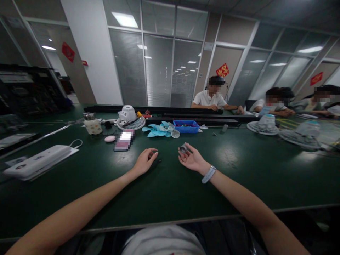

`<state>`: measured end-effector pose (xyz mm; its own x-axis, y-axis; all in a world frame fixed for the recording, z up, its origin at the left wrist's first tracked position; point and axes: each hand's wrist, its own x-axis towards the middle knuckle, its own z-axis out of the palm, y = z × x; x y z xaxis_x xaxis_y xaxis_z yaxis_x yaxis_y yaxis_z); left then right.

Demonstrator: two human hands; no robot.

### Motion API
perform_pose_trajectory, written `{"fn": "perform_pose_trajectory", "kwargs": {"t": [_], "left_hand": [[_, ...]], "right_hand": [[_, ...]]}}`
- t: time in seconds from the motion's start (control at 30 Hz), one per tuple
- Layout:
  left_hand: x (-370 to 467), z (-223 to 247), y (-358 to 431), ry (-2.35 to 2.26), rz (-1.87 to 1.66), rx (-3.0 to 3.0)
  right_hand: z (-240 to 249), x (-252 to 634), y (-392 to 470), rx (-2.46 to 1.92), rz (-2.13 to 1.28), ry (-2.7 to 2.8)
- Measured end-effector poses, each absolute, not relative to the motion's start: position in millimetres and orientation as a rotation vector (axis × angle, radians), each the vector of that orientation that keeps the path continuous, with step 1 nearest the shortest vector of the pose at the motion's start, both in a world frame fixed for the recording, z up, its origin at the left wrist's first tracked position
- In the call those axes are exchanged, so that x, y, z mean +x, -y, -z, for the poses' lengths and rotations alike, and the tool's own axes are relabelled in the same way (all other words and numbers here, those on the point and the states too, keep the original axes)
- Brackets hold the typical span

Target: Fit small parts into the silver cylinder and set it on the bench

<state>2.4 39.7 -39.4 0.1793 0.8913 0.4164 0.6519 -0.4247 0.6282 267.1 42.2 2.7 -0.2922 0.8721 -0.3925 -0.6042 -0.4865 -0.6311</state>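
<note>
My right hand [191, 159] holds a small grey cylindrical part [183, 148] between thumb and fingers, its round open end facing me. On the green table [164, 198], my left hand [146, 160] rests with fingers loosely curved and nothing visible in them. Just right of its fingertips lies a tiny dark piece [160, 160]. Beyond both hands are light blue fan blades [156, 130] with a clear round piece [175, 133] at their right end, and a blue tray [186, 126] with small parts in it.
A white fan head [128, 115], a phone [124, 140], a pink oval object [109, 139] and a jar [92, 124] stand back left. A white power strip [39, 161] lies left. Long black bars [148, 110] cross the back. People sit opposite, near more fan parts [265, 125].
</note>
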Motion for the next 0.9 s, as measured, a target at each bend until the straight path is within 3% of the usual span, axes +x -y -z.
{"fn": "perform_pose_trajectory", "kwargs": {"t": [0.07,0.23,0.33,0.5,0.67,0.8,0.9], "left_hand": [[3,38,-39,-1.474,-1.082,2.155],[4,36,-38,-1.473,-1.065,2.166],[5,35,-37,-1.470,-1.068,2.168],[5,36,-38,-1.470,-1.051,2.176],[4,38,-39,-1.462,-1.059,2.182],[5,37,-40,-1.490,-1.092,2.092],[6,37,-41,-1.525,-1.149,1.990]], "right_hand": [[0,288,-62,-0.954,-1.609,0.629],[12,366,-108,-1.214,-0.435,1.080],[20,414,-116,-1.463,-0.015,1.132],[31,465,-110,-1.951,0.085,0.922],[35,480,-109,-2.114,-0.046,0.871],[26,445,-107,-2.020,0.257,0.937],[18,378,-93,-1.713,0.488,1.317]]}}
